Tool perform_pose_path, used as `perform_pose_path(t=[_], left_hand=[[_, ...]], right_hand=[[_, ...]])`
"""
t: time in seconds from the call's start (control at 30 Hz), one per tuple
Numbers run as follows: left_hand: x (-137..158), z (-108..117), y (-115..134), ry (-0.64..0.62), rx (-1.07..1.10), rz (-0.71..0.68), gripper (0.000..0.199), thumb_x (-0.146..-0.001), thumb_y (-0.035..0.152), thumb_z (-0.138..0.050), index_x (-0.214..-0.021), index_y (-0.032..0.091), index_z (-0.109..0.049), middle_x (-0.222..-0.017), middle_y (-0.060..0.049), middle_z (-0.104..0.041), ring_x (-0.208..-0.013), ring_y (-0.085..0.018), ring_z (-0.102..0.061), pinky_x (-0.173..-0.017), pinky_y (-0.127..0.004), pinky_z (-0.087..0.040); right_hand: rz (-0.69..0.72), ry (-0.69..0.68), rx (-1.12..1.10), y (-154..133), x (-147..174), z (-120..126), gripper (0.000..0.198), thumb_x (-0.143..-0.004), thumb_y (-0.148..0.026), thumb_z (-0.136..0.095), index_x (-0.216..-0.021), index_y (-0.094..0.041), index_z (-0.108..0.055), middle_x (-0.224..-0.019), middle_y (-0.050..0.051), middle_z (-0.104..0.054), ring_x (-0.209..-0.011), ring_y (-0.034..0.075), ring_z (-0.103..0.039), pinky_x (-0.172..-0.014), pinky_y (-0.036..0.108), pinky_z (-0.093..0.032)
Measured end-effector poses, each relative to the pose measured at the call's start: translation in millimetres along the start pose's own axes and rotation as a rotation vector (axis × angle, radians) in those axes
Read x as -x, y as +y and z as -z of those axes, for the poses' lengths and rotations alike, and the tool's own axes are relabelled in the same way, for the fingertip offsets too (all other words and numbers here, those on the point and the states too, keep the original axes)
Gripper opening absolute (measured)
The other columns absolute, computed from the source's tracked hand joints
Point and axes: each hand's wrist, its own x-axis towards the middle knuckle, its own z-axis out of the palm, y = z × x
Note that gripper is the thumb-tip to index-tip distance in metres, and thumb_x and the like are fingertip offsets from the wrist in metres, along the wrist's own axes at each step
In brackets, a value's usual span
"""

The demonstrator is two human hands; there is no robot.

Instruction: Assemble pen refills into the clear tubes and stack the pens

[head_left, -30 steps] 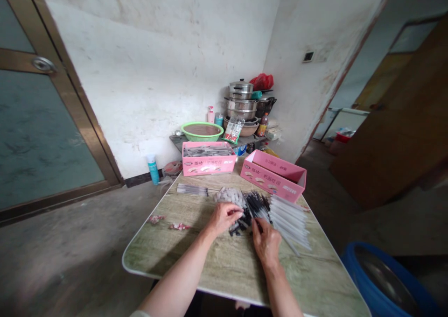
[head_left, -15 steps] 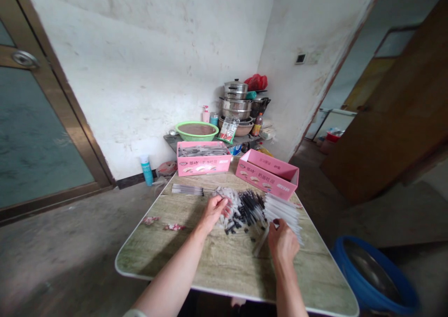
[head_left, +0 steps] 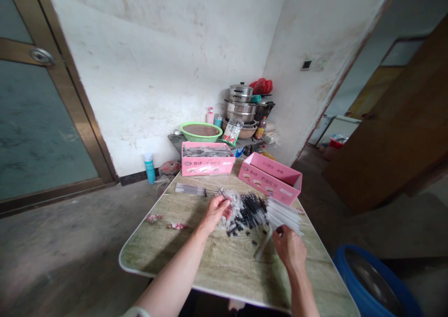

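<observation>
My left hand (head_left: pixel 217 209) is closed in a pinch at the left edge of a heap of small whitish plastic pieces (head_left: pixel 235 204). A thin dark stick (head_left: pixel 222 194) pokes up from its fingertips. Black-tipped thin sticks (head_left: pixel 252 209) lie in a pile to the right, with small black pieces (head_left: pixel 235 228) in front. My right hand (head_left: pixel 289 244) is closed beside a stack of translucent plastic tubes (head_left: pixel 283 213); what its fingers hold is hidden. One translucent tube (head_left: pixel 262 247) lies slanted just left of it. A short row of similar tubes (head_left: pixel 191 189) rests at the far left.
Behind the piles stand a pink box (head_left: pixel 208 165) filled with sticks and another pink box (head_left: pixel 271 179), turned at an angle. A shelf beyond carries a green basin (head_left: pixel 201 137) and stacked pots (head_left: pixel 241 104). A blue tub (head_left: pixel 374 279) is at the lower right.
My right hand has drawn slightly back and right from the tube stack. A thin dark stick now shows at my left fingertips. The view has shifted a little.
</observation>
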Motion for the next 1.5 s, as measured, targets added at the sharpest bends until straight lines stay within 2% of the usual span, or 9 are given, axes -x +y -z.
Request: perform_pose_path(t=[0.13, 0.23, 0.3, 0.4, 0.6, 0.77, 0.93, 1.37, 1.5], left_hand=[[-0.4, 1.0, -1.8, -0.019, -0.018, 0.006, 0.051, -0.071, 0.057, -0.073, -0.096, 0.014, -0.060, -0.069, 0.000, -0.062, -0.050, -0.012, -0.058, -0.046, -0.022, -0.046], [-0.5, 2.9, -4.0, -0.058, -0.023, 0.006, 0.051, -0.072, 0.058, -0.072, -0.097, 0.014, -0.060, -0.069, 0.000, -0.061, -0.049, -0.011, -0.057, -0.044, -0.021, -0.044], [0.6, 3.6, -4.2, -0.116, -0.039, 0.006, 0.052, -0.075, 0.059, -0.069, -0.101, 0.014, -0.062, -0.070, -0.001, -0.060, -0.048, -0.010, -0.054, -0.043, -0.020, -0.041], [4.4, 2.4, -1.9, -0.241, -0.113, 0.003, 0.053, -0.082, 0.059, -0.062, -0.109, 0.013, -0.066, -0.068, 0.000, -0.058, -0.045, -0.008, -0.048, -0.041, -0.018, -0.035], [13.0, -1.8, 8.3, -0.434, -0.248, 0.020, 0.055, -0.090, 0.055, -0.054, -0.119, 0.010, -0.067, -0.055, 0.002, -0.052, -0.042, -0.008, -0.044, -0.042, -0.018, -0.031], [14.8, 0.0, 11.3, -0.514, -0.307, 0.023, 0.050, -0.088, 0.051, -0.058, -0.110, 0.009, -0.072, -0.051, 0.004, -0.045, -0.041, -0.005, -0.035, -0.043, -0.019, -0.022], [15.3, 1.6, 10.4, -0.491, -0.310, 0.076, 0.049, -0.083, 0.051, -0.063, -0.105, 0.009, -0.075, -0.053, 0.004, -0.043, -0.044, -0.006, -0.032, -0.043, -0.020, -0.021], [18.1, -0.6, 11.2, -0.498, -0.365, 0.113, 0.051, -0.082, 0.052, -0.065, -0.102, 0.007, -0.076, -0.051, 0.004, -0.040, -0.046, -0.006, -0.028, -0.046, -0.021, -0.017], [15.1, -5.5, 5.2, -0.328, -0.313, 0.055, 0.053, -0.081, 0.057, -0.064, -0.105, 0.011, -0.075, -0.062, -0.001, -0.053, -0.051, -0.008, -0.038, -0.047, -0.019, -0.025]], right_hand=[[0.108, 0.003, -0.691, -12.2, -4.3, -10.6, 0.022, -0.079, -0.040, -0.059, -0.075, -0.018, -0.064, -0.054, 0.002, -0.062, -0.050, 0.018, -0.058, -0.048, 0.025, -0.039], [0.052, -0.089, -1.178, -28.9, -9.3, -25.1, 0.028, -0.075, -0.046, -0.066, -0.070, -0.020, -0.056, -0.043, -0.006, -0.050, -0.034, 0.010, -0.039, -0.035, 0.021, -0.027], [0.017, -0.085, -1.390, -38.5, -12.5, -33.2, 0.029, -0.072, -0.042, -0.070, -0.065, -0.020, -0.051, -0.043, -0.007, -0.049, -0.032, 0.008, -0.037, -0.033, 0.019, -0.026], [-0.045, -0.076, -1.565, -44.8, -14.6, -39.9, 0.029, -0.071, -0.037, -0.071, -0.063, -0.020, -0.050, -0.046, -0.005, -0.055, -0.033, 0.008, -0.043, -0.032, 0.018, -0.030], [-0.022, -0.124, -1.758, -40.2, -11.6, -41.3, 0.028, -0.074, -0.038, -0.071, -0.070, -0.021, -0.050, -0.049, -0.005, -0.060, -0.037, 0.011, -0.052, -0.035, 0.019, -0.038], [-0.064, -0.071, -1.826, -35.5, -15.3, -41.9, 0.029, -0.071, -0.037, -0.074, -0.070, -0.021, -0.050, -0.058, -0.001, -0.067, -0.049, 0.014, -0.064, -0.045, 0.023, -0.051], [-0.112, 0.025, -1.843, -29.2, -19.5, -46.3, 0.028, -0.069, -0.036, -0.076, -0.075, -0.020, -0.053, -0.063, -0.002, -0.068, -0.057, 0.016, -0.069, -0.049, 0.024, -0.055], [-0.053, -0.040, -1.808, -38.3, -14.9, -43.7, 0.030, -0.068, -0.036, -0.079, -0.075, -0.018, -0.056, -0.060, -0.001, -0.068, -0.050, 0.016, -0.067, -0.046, 0.024, -0.054], [-0.004, -0.177, -1.758, -46.4, -9.1, -46.1, 0.029, -0.069, -0.037, -0.080, -0.073, -0.016, -0.059, -0.061, 0.003, -0.071, -0.050, 0.017, -0.068, -0.045, 0.025, -0.055]])
